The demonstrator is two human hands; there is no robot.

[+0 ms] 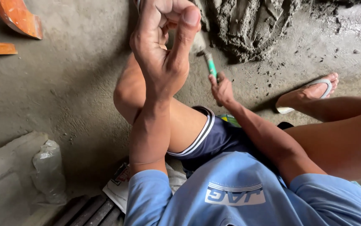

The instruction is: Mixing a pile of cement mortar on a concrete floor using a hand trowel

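Mortar [251, 25], the wet grey heap, is sitting on the concrete floor [76, 83] at the far edge of your view, just ahead of your knees, and it is the biggest thing in play. Its surface is looking rough and ridged, not smoothed or spread, so by my judgement the working of it is only partly along, with most of the heap waiting to be handled.

You are squatting low, with your sandalled foot [310, 94] planted to the right of the heap.

Your left hand [163, 46] is lifting up close to the camera, fingers curled in toward the palm with the thumb standing up; I cannot tell whether anything is inside that curl.

Your right hand [222, 90] is reaching down toward the near edge of the heap, fingers closing around the green handle [211, 67] of a small tool. Its working end is pointing at the mortar and is greyed over with it, though the tip is too small to make out clearly.

Off to your left, a crumpled clear plastic bottle [48, 171] is lying beside a concrete slab [5, 167], and orange pieces [15, 16] are resting at the top corner, well apart from the heap.
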